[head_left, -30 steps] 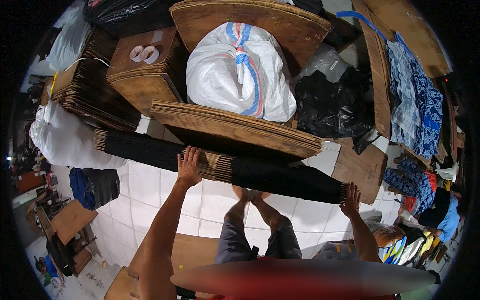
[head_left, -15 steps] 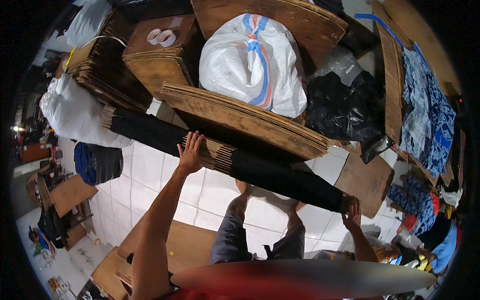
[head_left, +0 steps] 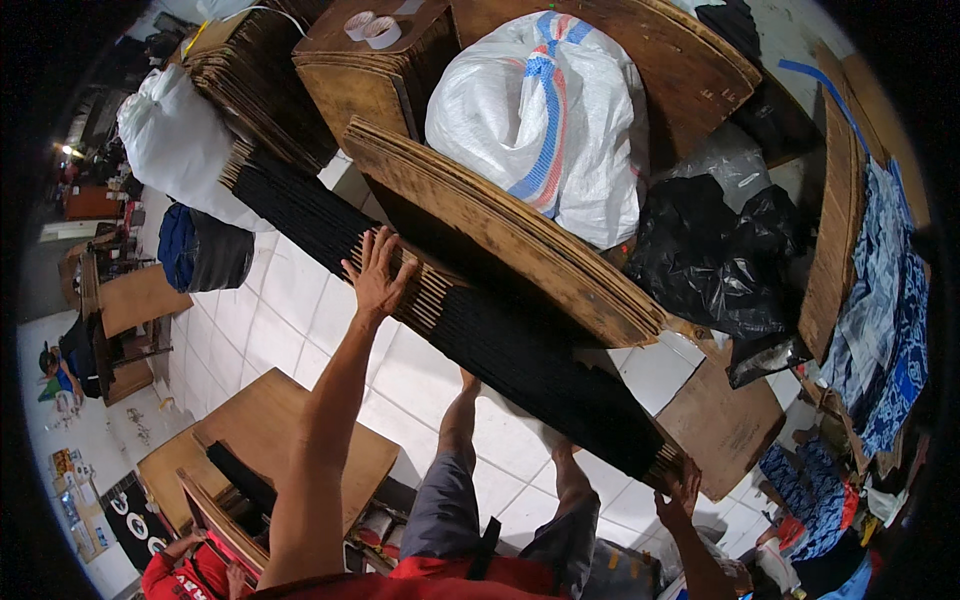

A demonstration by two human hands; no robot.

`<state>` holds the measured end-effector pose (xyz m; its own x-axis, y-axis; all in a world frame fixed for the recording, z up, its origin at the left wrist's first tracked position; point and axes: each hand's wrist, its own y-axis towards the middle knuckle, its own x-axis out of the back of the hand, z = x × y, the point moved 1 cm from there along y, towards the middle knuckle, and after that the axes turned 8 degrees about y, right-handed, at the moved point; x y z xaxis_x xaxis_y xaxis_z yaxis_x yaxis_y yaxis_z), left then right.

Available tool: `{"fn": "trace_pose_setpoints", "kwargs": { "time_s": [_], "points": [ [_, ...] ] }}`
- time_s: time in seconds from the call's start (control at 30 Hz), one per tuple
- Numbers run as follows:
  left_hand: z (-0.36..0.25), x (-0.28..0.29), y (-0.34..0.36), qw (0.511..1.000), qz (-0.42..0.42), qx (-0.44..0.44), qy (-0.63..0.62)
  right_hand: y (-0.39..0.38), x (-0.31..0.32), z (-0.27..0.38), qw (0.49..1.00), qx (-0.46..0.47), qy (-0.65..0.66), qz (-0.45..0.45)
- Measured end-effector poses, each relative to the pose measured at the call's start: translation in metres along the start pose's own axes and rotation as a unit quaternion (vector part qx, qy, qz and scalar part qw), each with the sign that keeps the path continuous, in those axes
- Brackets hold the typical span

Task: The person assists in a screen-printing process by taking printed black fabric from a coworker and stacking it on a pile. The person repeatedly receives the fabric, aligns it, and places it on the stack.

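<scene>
Under you spreads a white tiled floor (head_left: 420, 385), and slanting across it, in front of your legs (head_left: 458, 430), is the long black bundle (head_left: 530, 370); whether it clears the floor all along, I cannot tell. Its covering is matt and deep black, faintly ridged lengthwise on the left stretch. Between its two dark stretches runs a bare band of pale slats (head_left: 428, 300), thin and set side by side, and more slat tips fan out at both ends. Just beyond it stands a stack of brown boards (head_left: 520, 245), scuffed and darkened. Behind those sits a white sack (head_left: 500, 130) striped blue and red, with a black plastic bag (head_left: 715, 260) to its right. A plain white bag (head_left: 170, 130) is beside the bundle's left end. Your left hand (head_left: 378, 280) lies on the bundle by the pale band — fingers spread, not clenched. Your right hand (head_left: 680, 492) is against the right end's slat tips — whether it grips them, I cannot tell. Two tape rolls (head_left: 384, 43) sit side by side farther off.
</scene>
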<state>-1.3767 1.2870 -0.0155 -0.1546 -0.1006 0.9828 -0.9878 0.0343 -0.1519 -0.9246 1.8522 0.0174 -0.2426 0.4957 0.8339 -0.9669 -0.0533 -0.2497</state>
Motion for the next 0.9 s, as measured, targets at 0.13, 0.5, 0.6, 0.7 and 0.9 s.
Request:
{"fn": "trace_pose_setpoints", "kwargs": {
  "time_s": [0.13,0.5,0.6,0.7,0.9],
  "points": [
    [-0.010,-0.008,-0.007,0.996,-0.077,0.030,0.044,-0.002,0.002,-0.001,1.000,0.003,0.024,0.009],
    [-0.015,-0.005,0.001,0.997,-0.034,0.045,0.048,-0.003,0.029,-0.011,0.987,-0.150,-0.010,0.062],
    [-0.016,-0.007,0.005,0.997,-0.030,0.044,0.054,0.000,0.025,-0.022,0.997,-0.074,-0.037,0.006],
    [-0.015,-0.008,0.007,0.998,-0.033,0.036,0.041,0.005,0.015,-0.039,0.996,-0.055,-0.063,-0.002],
    [-0.013,-0.011,0.009,0.998,-0.043,0.029,0.038,0.007,0.008,-0.050,0.994,-0.065,-0.068,0.050]
  ]
}}
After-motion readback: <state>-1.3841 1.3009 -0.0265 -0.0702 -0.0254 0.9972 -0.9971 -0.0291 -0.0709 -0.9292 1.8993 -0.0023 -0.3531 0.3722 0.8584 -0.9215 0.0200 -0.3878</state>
